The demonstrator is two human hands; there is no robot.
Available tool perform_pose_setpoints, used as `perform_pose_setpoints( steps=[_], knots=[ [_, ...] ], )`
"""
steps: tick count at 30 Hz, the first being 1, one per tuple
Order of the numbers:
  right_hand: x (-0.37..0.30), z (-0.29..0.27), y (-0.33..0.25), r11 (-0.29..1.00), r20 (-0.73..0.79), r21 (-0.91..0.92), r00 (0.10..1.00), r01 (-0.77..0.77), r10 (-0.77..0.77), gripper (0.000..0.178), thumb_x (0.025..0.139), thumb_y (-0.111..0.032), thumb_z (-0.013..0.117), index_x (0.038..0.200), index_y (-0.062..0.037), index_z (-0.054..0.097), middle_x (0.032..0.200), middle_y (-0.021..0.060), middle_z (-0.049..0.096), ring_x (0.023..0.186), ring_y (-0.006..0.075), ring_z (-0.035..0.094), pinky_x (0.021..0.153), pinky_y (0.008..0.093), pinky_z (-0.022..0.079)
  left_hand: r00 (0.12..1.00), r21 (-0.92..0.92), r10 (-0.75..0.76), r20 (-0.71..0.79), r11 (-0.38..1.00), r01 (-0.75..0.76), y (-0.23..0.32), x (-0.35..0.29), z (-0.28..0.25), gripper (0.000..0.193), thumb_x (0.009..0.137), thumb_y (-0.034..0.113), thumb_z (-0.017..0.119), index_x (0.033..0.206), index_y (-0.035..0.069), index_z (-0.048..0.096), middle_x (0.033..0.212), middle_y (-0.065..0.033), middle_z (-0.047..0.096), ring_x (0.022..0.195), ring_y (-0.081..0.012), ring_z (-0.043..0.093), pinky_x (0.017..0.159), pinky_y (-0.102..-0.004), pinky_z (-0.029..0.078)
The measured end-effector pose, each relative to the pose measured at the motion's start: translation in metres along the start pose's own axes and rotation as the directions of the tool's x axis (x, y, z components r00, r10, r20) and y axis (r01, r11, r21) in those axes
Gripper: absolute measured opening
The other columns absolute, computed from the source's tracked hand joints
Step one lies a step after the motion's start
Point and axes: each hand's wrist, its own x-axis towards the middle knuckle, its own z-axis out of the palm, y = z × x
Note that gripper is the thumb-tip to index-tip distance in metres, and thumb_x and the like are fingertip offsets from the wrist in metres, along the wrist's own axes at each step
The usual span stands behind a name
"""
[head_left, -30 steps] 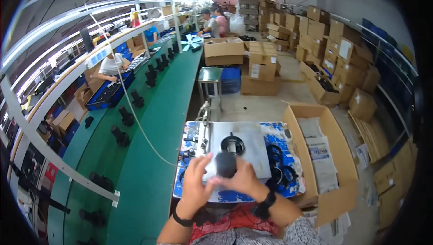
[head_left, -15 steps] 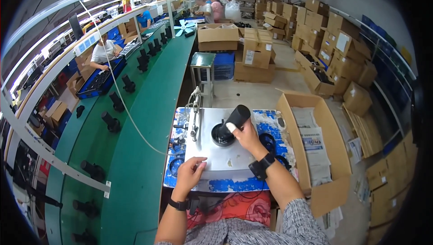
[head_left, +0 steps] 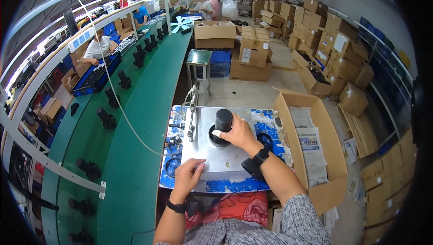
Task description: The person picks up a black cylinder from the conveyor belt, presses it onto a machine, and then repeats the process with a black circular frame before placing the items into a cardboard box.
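Note:
My right hand (head_left: 240, 133) is wrapped round a black cylinder (head_left: 223, 119), which stands nearly upright over a black round base (head_left: 219, 142). The thumb, with a white covering on its tip, lies along the cylinder's lower part. Whether cylinder and base are joined is hidden by the hand. Both parts are on a flat silver metal plate (head_left: 206, 157). At the plate's near left edge is my left hand (head_left: 188, 173), empty, its fingers loosely bent and the thumb apart. A metal fixture with a hose (head_left: 192, 114) rises along the plate's left side.
Black rings (head_left: 172, 167) lie on the worn blue-and-white table (head_left: 230, 185). To the right stands an open carton (head_left: 336, 154) with newspaper inside. The green conveyor (head_left: 135, 132) on the left carries several black cylinder-and-base parts (head_left: 106, 117). A person (head_left: 99, 48) works beyond it.
My right hand has moved slightly left and brought the cylinder from a rightward tilt to nearly upright over the base. My left hand keeps its place by the plate. Parts on the conveyor have shifted.

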Motion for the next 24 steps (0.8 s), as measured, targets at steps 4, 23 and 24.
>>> perform_pose_setpoints(
  steps=[4,23,24],
  knots=[
    [0.011,-0.006,0.005,0.996,0.098,0.043,0.992,0.080,-0.084,0.065,0.072,-0.037,0.088,0.121,-0.0016,0.064,0.113,0.0238,0.072,0.106,0.0438,0.071,0.096,0.0487,0.057,1.000,0.010,0.013,-0.014,1.000,-0.013,0.001,0.000,-0.001,0.014,0.098,0.012,0.075,0.109,0.007,0.080,0.080,-0.0069,0.070,0.061,-0.0137,0.060,0.059,-0.0285,0.048],
    [-0.001,0.014,0.020,0.994,0.053,0.108,0.999,0.006,-0.012,0.077,0.072,-0.038,0.093,0.131,-0.0002,0.062,0.115,0.0190,0.075,0.110,0.0350,0.073,0.099,0.0431,0.056,0.998,0.027,0.063,-0.023,0.998,-0.063,-0.002,-0.004,0.001,0.013,0.098,0.013,0.075,0.108,0.007,0.080,0.082,-0.0083,0.071,0.062,-0.0179,0.062,0.060,-0.0303,0.050],
    [0.003,0.008,0.024,0.995,0.053,0.104,0.999,0.001,-0.006,0.077,0.072,-0.038,0.093,0.131,-0.0002,0.062,0.115,0.0190,0.075,0.110,0.0350,0.073,0.099,0.0431,0.056,0.998,0.020,0.066,-0.022,0.998,-0.065,0.000,-0.002,0.002,0.013,0.098,0.013,0.075,0.108,0.007,0.080,0.082,-0.0083,0.071,0.062,-0.0179,0.062,0.060,-0.0302,0.050]
  ],
)
